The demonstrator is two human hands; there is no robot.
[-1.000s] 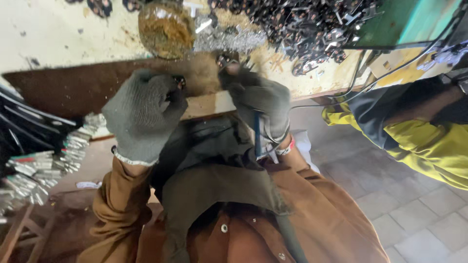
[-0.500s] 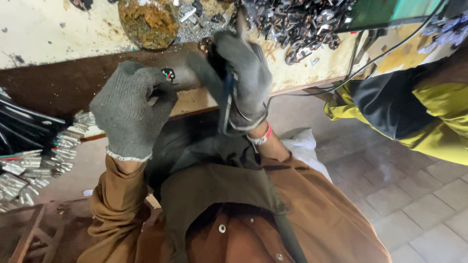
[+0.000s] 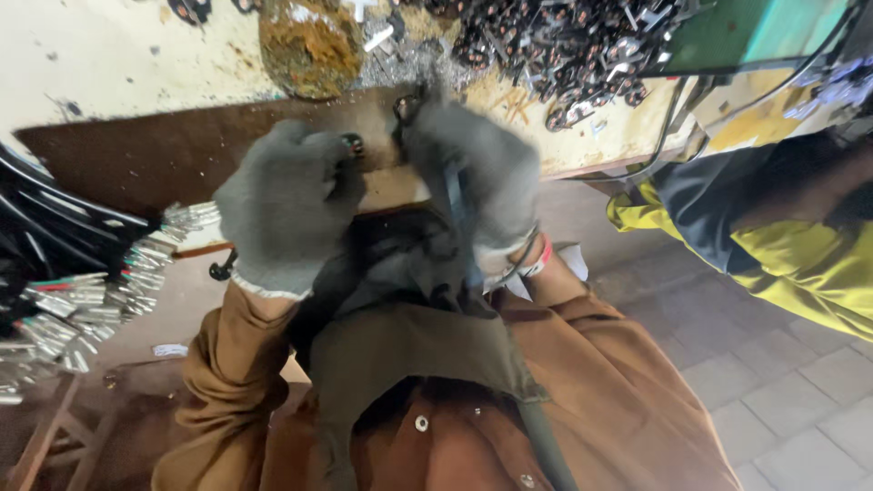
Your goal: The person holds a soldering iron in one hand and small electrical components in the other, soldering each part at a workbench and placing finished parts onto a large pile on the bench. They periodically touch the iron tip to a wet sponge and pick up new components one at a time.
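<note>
Cream workbench (image 3: 118,64), grey tiled floor (image 3: 782,364)

Our left hand (image 3: 284,207) and right hand (image 3: 473,173) meet before the bench edge (image 3: 136,155); a pile of metal parts (image 3: 555,45) lies behind, bundled wires (image 3: 82,291) left.

We see a workshop, stained bench (image 3: 118,64) heaped with small metal parts (image 3: 555,45), wire bundles (image 3: 82,282) with metal ends at our left, grey work gloves, tiled floor (image 3: 782,382)
</note>
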